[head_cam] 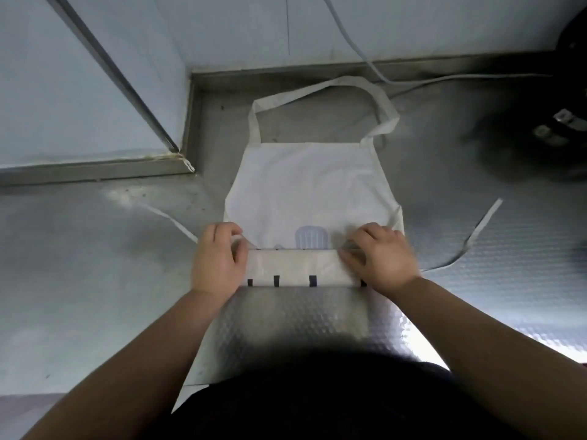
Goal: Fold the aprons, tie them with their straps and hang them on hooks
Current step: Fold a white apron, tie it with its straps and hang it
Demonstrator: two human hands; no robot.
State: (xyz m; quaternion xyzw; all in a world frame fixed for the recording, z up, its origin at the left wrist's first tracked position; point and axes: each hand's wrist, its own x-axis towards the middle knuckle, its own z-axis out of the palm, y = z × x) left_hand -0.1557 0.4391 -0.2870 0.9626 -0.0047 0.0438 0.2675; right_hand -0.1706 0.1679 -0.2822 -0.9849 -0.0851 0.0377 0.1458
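Note:
A white apron [311, 182] lies flat on a steel worktop [79, 265], bib pointing away from me. Its near end is rolled or folded into a band [295, 269] with dark marks along the front edge. My left hand [217, 260] grips the band's left end and my right hand [379, 257] grips its right end. The neck loop [320, 87] lies spread beyond the bib. One waist strap [171, 219] trails left, the other [476, 236] curls out to the right. A pale blue print [311, 238] shows just above the band.
A wall panel [79, 90] and raised steel ledge [95, 169] stand at the back left. Another white strap [359, 49] hangs down the back wall onto the worktop. Dark objects [559, 122] sit at the far right.

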